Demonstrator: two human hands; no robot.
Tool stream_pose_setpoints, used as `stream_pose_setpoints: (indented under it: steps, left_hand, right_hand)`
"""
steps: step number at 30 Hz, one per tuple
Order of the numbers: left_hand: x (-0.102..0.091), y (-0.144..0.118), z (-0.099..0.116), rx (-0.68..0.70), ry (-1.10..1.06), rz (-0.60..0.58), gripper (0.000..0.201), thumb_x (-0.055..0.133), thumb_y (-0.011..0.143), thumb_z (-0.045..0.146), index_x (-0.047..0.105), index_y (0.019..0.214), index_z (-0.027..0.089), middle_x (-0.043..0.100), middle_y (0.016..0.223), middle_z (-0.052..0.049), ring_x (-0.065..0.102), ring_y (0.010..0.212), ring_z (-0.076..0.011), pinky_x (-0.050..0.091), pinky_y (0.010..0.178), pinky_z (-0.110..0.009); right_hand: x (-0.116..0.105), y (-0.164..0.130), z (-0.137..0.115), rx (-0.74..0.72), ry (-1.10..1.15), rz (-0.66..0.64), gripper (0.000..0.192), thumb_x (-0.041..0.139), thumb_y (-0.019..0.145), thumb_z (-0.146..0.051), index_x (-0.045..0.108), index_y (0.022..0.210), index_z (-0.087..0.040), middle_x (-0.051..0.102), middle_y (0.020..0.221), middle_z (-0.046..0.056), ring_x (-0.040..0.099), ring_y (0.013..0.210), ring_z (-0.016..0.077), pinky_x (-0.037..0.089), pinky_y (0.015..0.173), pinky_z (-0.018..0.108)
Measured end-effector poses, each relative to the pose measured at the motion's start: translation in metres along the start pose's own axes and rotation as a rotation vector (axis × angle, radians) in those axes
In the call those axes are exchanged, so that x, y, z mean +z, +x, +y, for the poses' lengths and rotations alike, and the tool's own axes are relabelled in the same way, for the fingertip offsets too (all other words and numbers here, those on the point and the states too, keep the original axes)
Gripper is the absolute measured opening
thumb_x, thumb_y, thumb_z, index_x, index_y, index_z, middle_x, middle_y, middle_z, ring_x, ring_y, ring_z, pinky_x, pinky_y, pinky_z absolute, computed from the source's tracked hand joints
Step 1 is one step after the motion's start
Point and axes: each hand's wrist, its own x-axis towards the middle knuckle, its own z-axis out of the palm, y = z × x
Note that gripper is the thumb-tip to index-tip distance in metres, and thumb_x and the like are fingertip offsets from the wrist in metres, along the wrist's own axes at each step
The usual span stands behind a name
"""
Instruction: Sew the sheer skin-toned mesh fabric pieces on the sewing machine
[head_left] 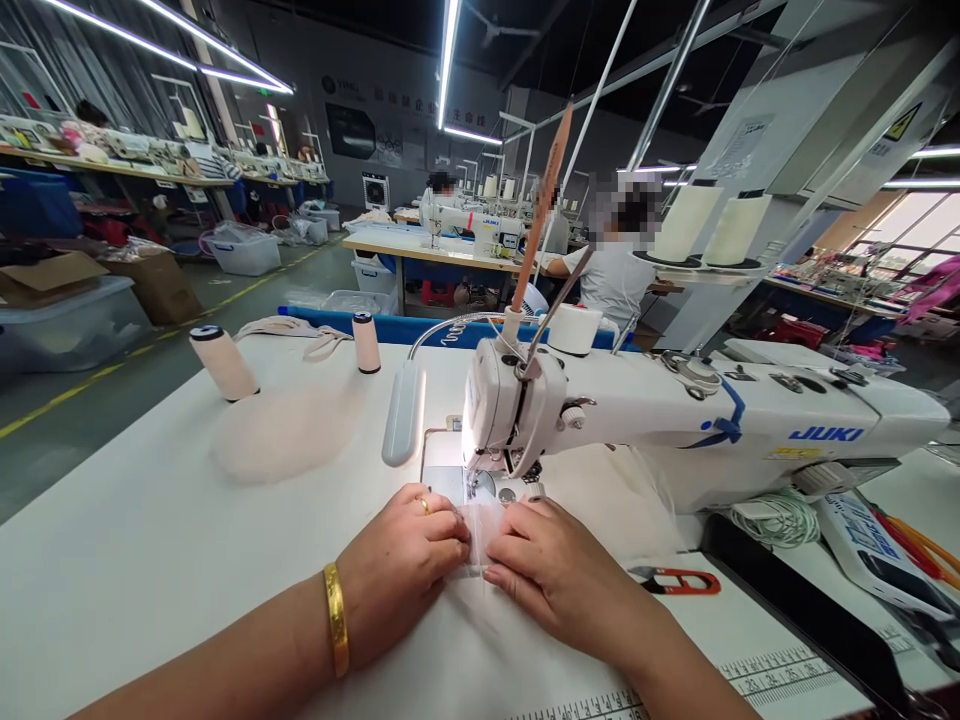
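A piece of thin, sheer pale fabric is stretched between my hands, just in front of the needle area of a white sewing machine. My left hand pinches its left side, fingers curled. On the right side, my right hand grips the same fabric with thumb and fingers together. The fabric's far edge lies near the lit presser foot; whether it is under the foot I cannot tell. More sheer fabric lies under the machine arm to the right.
Two thread cones and a pale fabric pile are at the table's left. Orange-handled thread snips, a black tray and a coiled cable lie right. A person sits beyond the machine.
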Motion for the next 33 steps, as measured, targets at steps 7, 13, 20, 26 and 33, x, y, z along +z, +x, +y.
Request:
stream_pose_setpoints:
  steps: [7,13,20,26,33]
  left_hand:
    - [0.007,-0.001,-0.006,0.004,0.001,0.05,0.03,0.047,0.086,0.0,0.068,0.088,0.022,0.078,0.097,0.001,0.067,0.086,-0.0186,0.039,0.086,-0.039]
    - [0.003,0.004,-0.009,-0.011,0.052,0.026,0.031,0.047,0.088,0.0,0.07,0.091,0.021,0.079,0.102,0.0,0.068,0.087,-0.0191,0.041,0.088,-0.04]
    - [0.007,0.009,-0.02,0.002,0.096,0.092,0.028,0.047,0.095,0.004,0.069,0.091,0.021,0.079,0.102,-0.001,0.069,0.089,-0.0204,0.043,0.088,-0.04]
    - [0.01,0.008,-0.02,-0.02,0.141,0.052,0.026,0.044,0.092,0.004,0.062,0.082,0.019,0.07,0.083,-0.003,0.061,0.075,-0.0202,0.044,0.077,-0.037]
    - [0.014,0.014,-0.028,-0.215,-0.031,-0.013,0.034,0.049,0.082,0.005,0.071,0.101,0.022,0.068,0.092,-0.004,0.062,0.087,-0.022,0.047,0.079,-0.034]
  right_hand:
    - [0.004,0.002,0.0,0.019,0.004,0.01,0.021,0.058,0.104,-0.026,0.059,0.084,-0.02,0.06,0.089,0.003,0.053,0.083,0.0214,0.045,0.072,0.034]
    - [0.011,0.005,0.002,0.078,-0.016,0.03,0.016,0.058,0.103,-0.023,0.064,0.088,-0.021,0.062,0.088,0.004,0.054,0.078,0.0219,0.045,0.07,0.036]
    - [0.013,0.006,0.003,0.151,-0.035,0.041,0.014,0.06,0.102,-0.023,0.062,0.088,-0.021,0.065,0.09,0.005,0.056,0.076,0.0218,0.047,0.074,0.037]
    - [0.004,0.003,-0.005,0.076,0.118,0.062,0.04,0.081,0.087,-0.05,0.06,0.11,-0.023,0.067,0.114,0.006,0.06,0.094,0.0258,0.051,0.086,0.04]
    - [0.028,0.01,0.003,0.087,0.089,0.234,0.02,0.041,0.104,-0.012,0.058,0.098,-0.022,0.07,0.096,0.006,0.061,0.083,0.0235,0.047,0.075,0.037]
